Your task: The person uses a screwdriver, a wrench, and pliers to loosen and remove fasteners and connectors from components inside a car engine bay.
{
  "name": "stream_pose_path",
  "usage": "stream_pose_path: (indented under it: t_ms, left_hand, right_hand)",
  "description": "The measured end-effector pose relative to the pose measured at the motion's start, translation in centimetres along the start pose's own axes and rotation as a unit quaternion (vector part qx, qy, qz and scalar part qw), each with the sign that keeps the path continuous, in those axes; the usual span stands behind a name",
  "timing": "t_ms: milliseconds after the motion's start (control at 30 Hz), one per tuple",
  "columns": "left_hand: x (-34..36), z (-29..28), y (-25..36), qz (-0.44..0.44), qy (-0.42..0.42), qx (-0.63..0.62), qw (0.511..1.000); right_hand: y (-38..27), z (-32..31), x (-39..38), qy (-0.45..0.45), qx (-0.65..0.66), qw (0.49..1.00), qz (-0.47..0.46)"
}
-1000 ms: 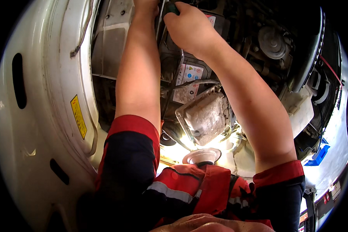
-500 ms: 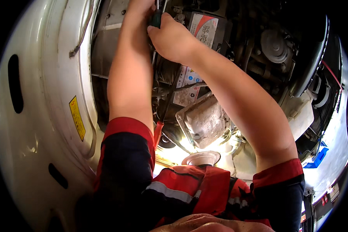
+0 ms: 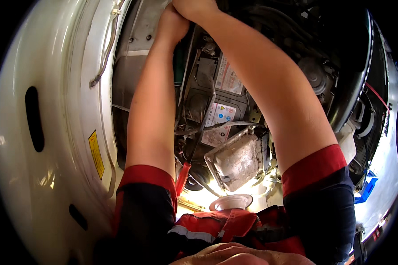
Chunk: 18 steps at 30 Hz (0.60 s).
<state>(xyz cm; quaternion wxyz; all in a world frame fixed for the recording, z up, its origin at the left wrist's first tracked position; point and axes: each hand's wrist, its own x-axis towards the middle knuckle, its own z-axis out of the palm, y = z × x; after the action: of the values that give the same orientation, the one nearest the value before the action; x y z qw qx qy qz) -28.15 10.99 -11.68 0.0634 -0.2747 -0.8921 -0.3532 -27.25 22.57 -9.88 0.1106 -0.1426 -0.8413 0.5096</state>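
Note:
At the top edge of the head view, my left hand (image 3: 174, 21) and my right hand (image 3: 195, 6) come together deep in an engine bay. Their fingers are bent out of sight or cut off by the picture's edge, so I cannot make out what they hold. Just below them, beside my left forearm, a dark green tool handle (image 3: 179, 66) stands partly hidden, outside my visible grip. A car battery (image 3: 230, 97) with white labels lies to the right of my hands, crossed by a thin metal bar.
A white fender (image 3: 53, 132) fills the left side. Below the battery sits a dirty box-shaped cover (image 3: 236, 161), near a red handle (image 3: 182, 179) and a round pale cap (image 3: 231, 202). At right are a black hose (image 3: 351, 95) and a blue tray (image 3: 366, 189).
My right hand has left the green handle and moved up and forward beside my left hand. The handle now shows lower, next to my left forearm. The whole view has shifted downward.

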Motion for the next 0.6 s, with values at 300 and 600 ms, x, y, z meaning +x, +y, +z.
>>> stream_pose_path:
  t_ms: [300,600]
  left_hand:
    - [0.6,1.4,-1.0,-0.005,-0.003,-0.163,0.987]
    - [0.9,0.8,0.2,-0.030,-0.032,0.021,0.999]
  right_hand:
    - [-0.8,0.9,3.4,-0.126,-0.277,0.947,-0.107]
    - [-0.6,1.5,4.6,-0.090,-0.257,0.959,-0.073]
